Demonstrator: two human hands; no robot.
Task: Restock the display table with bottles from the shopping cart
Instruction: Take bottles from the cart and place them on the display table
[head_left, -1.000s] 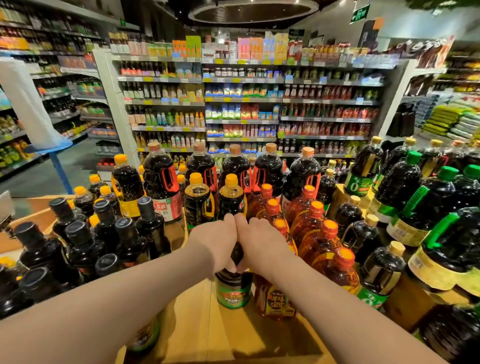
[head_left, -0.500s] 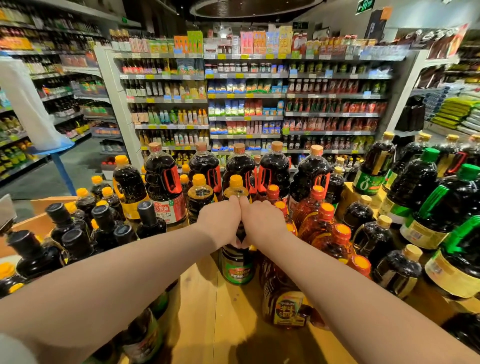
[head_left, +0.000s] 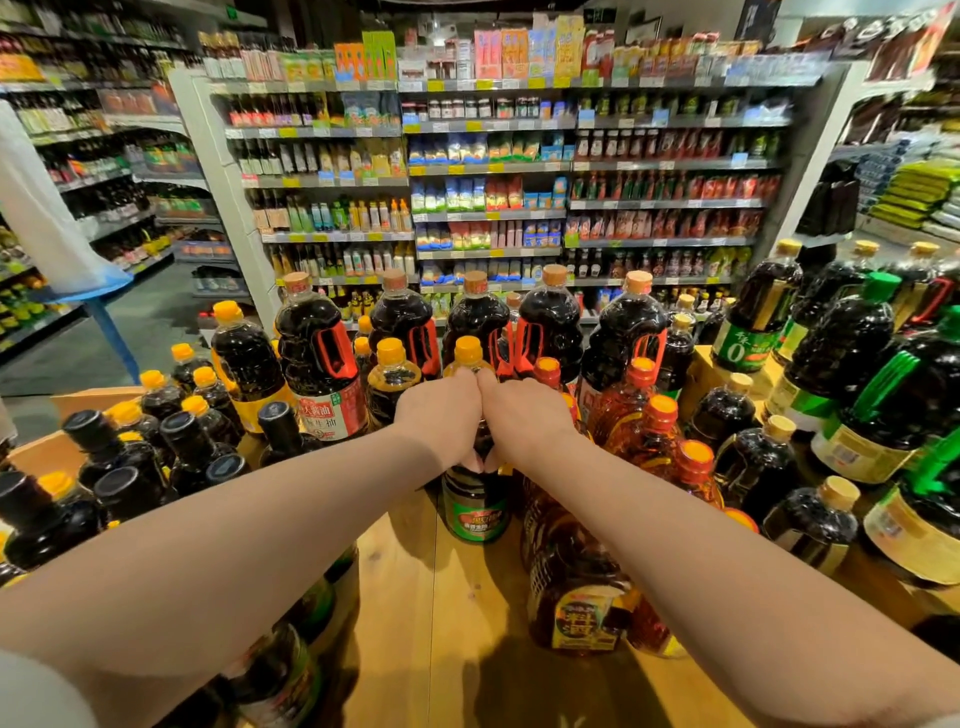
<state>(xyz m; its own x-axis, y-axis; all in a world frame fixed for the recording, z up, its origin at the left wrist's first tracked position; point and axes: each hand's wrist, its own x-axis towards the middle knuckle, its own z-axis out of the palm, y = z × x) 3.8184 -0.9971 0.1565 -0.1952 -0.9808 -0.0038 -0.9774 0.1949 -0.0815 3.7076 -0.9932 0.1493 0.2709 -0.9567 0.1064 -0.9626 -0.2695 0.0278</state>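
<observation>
Head view, sole entry.

Left hand (head_left: 441, 415): curled round the upper part of the bottle (head_left: 475, 512), knuckles touching the right hand.
Right hand (head_left: 524, 421): likewise wrapped on the same bottle from the other side.
Bottle: dark, green label, upright; its base appears to be on the table (head_left: 415, 597), though contact cannot be confirmed. Cap hidden by the hands.
Table: wooden, bare strip down the middle.
Neighbours: orange-capped bottle (head_left: 470, 358) just behind the hands; amber bottle (head_left: 582, 597) just right of the held one; black-capped bottles (head_left: 182, 441) to the left; large red-handled bottles (head_left: 322, 364) in the back row.
Cart: not in view.

Step in hand, as judged: seating one bottle in the front of the middle row.
Next move calls for: label facing front, both hands released without knocking the amber bottle, then a return to the cart.
</observation>
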